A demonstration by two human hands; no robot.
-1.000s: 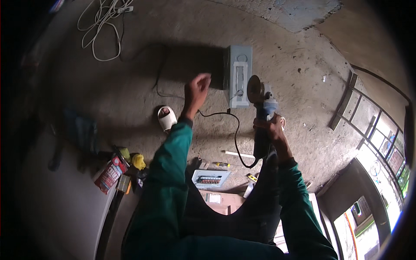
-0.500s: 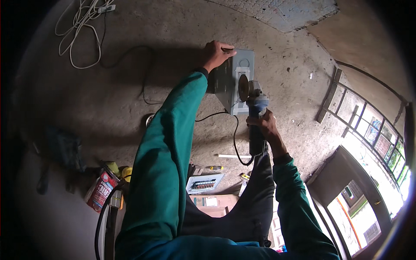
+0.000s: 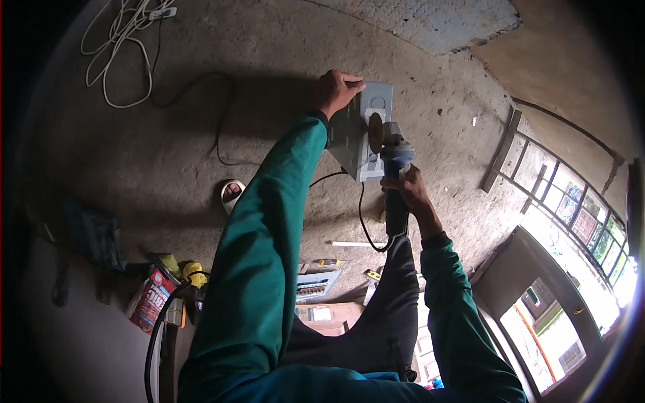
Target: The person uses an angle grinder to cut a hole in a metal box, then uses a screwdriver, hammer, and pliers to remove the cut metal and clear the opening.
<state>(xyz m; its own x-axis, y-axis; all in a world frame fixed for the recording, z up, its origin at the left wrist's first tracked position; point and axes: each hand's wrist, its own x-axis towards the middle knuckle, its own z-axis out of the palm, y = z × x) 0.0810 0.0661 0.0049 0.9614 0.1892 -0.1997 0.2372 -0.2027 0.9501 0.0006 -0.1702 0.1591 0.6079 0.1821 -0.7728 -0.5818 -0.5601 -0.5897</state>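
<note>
A grey metal electrical box (image 3: 379,93) stands on the rough concrete floor in front of me, with round knockouts and paler strips on its narrow side. My left hand (image 3: 340,91) is closed over its far top edge. Wrapped around the dark body of an angle grinder (image 3: 398,153) is my right hand (image 3: 412,193). The grinder's brown disc (image 3: 375,133) is edge-on at the box's pale strip; whether it touches, I cannot tell. From the grinder's back end a black cord (image 3: 363,216) loops down and runs left behind the box.
A coiled white extension cord (image 3: 124,40) lies far left. My slippered foot (image 3: 232,193) shows beside my left sleeve. Nearer are a breaker panel (image 3: 318,285), a yellow-handled tool (image 3: 328,262), a white strip (image 3: 351,244) and a red-and-white bag (image 3: 149,302). A metal frame (image 3: 564,181) stands right.
The view has shifted slightly, and my slippered foot shows more beside my left sleeve. Both hands keep their holds; the grinder's disc remains by the box's pale strip.
</note>
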